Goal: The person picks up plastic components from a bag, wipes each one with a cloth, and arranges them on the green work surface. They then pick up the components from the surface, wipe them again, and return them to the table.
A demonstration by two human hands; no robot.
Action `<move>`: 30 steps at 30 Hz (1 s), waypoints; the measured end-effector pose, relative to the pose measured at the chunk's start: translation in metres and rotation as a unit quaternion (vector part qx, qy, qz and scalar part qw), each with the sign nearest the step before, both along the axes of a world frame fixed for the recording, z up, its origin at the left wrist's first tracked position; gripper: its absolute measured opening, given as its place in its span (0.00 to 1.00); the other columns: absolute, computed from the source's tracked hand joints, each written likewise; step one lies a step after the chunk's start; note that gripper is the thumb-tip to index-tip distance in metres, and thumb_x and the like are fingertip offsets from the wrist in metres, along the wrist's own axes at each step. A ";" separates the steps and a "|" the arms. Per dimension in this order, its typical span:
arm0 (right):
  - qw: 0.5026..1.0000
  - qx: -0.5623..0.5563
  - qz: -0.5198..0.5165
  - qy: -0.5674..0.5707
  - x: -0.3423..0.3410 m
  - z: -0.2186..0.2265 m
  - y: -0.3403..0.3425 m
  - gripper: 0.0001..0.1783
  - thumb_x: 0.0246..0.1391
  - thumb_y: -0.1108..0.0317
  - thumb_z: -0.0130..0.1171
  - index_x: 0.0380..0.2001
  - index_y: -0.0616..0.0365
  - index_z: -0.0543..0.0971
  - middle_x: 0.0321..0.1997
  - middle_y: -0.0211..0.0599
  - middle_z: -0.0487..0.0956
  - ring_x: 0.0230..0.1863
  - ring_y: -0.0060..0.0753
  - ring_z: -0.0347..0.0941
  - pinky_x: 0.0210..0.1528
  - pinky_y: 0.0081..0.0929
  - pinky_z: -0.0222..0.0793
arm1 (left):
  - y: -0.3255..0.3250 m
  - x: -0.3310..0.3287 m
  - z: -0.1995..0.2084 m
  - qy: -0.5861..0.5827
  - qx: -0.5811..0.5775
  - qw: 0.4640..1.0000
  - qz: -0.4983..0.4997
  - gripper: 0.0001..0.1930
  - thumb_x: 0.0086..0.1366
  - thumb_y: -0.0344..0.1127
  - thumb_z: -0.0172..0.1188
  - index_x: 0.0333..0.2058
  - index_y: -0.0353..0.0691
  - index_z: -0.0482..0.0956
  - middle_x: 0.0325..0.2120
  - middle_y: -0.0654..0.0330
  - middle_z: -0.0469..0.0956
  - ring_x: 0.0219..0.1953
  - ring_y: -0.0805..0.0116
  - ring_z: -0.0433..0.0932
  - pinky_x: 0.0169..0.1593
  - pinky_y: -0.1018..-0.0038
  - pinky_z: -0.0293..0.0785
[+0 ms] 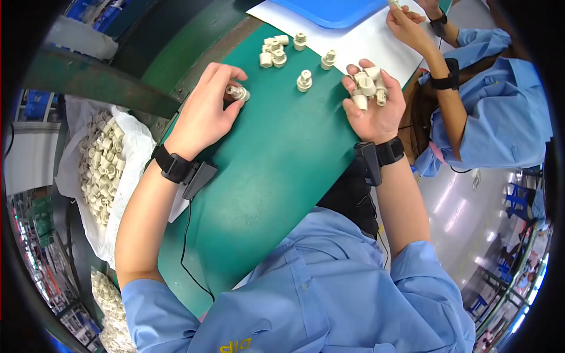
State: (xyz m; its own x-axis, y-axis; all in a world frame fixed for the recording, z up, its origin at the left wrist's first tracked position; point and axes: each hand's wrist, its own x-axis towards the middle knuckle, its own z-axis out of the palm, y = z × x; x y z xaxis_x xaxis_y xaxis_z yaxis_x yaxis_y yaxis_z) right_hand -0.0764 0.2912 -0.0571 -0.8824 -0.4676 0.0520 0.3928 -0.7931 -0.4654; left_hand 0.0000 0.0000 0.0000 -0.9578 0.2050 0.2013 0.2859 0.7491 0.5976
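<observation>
Small cream plastic fittings are the things both hands work with. My left hand (203,112) is over the left side of the green table, its thumb and fingers closed around one fitting (238,93) with metal-looking parts on its end. Palm up at the table's right edge, my right hand (379,117) cups several loose cream fittings (366,86), its fingers curled around them. Between the hands, single fittings stand upright, one (304,80) nearer and another (328,59) by the white sheet. A third upright fitting (300,41) stands farther back, beside a small cluster of fittings (273,51).
The green table (253,188) has a white sheet (376,38) and a blue tray (335,13) at its far end. Left of it, a white bag (134,138) holds many cream pieces. A green metal beam (106,82) runs there. A co-worker (500,112) sits at right, hands raised.
</observation>
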 end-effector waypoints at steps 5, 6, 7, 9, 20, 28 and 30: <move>1.000 0.011 0.002 -0.008 -0.002 0.005 0.010 0.22 0.60 0.55 0.45 0.50 0.58 0.70 0.44 0.40 0.69 0.40 0.33 0.65 0.18 0.22 0.63 | 0.014 -0.005 -0.007 -0.083 -0.003 0.996 0.037 0.23 0.56 0.22 0.61 0.51 0.40 0.70 0.47 0.56 0.69 0.43 0.62 0.78 0.46 0.70 0.77; 1.000 0.010 0.001 -0.005 -0.002 0.005 0.009 0.22 0.60 0.54 0.46 0.50 0.59 0.70 0.44 0.40 0.69 0.40 0.34 0.65 0.18 0.22 0.63 | 0.014 -0.006 -0.005 -0.077 -0.009 0.996 0.036 0.23 0.56 0.22 0.61 0.51 0.39 0.69 0.47 0.56 0.69 0.43 0.62 0.78 0.46 0.70 0.77; 1.000 0.009 0.001 -0.002 -0.002 0.005 0.008 0.22 0.60 0.54 0.46 0.49 0.59 0.71 0.44 0.40 0.69 0.40 0.34 0.65 0.19 0.21 0.62 | 0.013 -0.005 -0.003 -0.072 -0.015 0.997 0.035 0.23 0.56 0.21 0.61 0.51 0.39 0.69 0.47 0.56 0.69 0.44 0.62 0.78 0.46 0.69 0.77; 1.000 0.004 0.000 -0.013 0.000 0.005 0.006 0.22 0.60 0.55 0.46 0.49 0.59 0.70 0.44 0.40 0.69 0.40 0.34 0.65 0.19 0.21 0.62 | 0.012 0.000 0.002 -0.053 -0.022 0.998 0.038 0.23 0.56 0.22 0.61 0.51 0.39 0.69 0.46 0.56 0.70 0.44 0.62 0.77 0.46 0.69 0.76; 1.000 0.001 0.027 0.012 -0.001 0.000 0.015 0.20 0.62 0.61 0.43 0.51 0.65 0.67 0.46 0.38 0.68 0.41 0.31 0.65 0.21 0.20 0.62 | -0.032 0.127 0.050 0.043 -0.096 0.986 0.128 0.21 0.53 0.28 0.65 0.47 0.40 0.74 0.44 0.52 0.72 0.47 0.54 0.75 0.48 0.66 0.73; 0.997 -0.007 0.082 -0.014 0.005 0.012 0.008 0.12 0.54 0.65 0.50 0.38 0.62 0.71 0.40 0.38 0.70 0.32 0.33 0.66 0.24 0.23 0.64 | -0.210 0.256 0.035 0.061 -0.197 0.882 0.424 0.15 0.56 0.33 0.64 0.43 0.41 0.78 0.44 0.54 0.76 0.46 0.54 0.76 0.50 0.65 0.72; 0.997 -0.001 0.075 -0.006 0.005 0.011 0.005 0.12 0.54 0.67 0.50 0.39 0.62 0.70 0.40 0.38 0.70 0.34 0.33 0.66 0.23 0.22 0.65 | -0.236 0.270 0.028 0.015 -0.219 0.854 0.471 0.17 0.56 0.36 0.65 0.46 0.42 0.78 0.47 0.52 0.75 0.49 0.53 0.75 0.52 0.64 0.71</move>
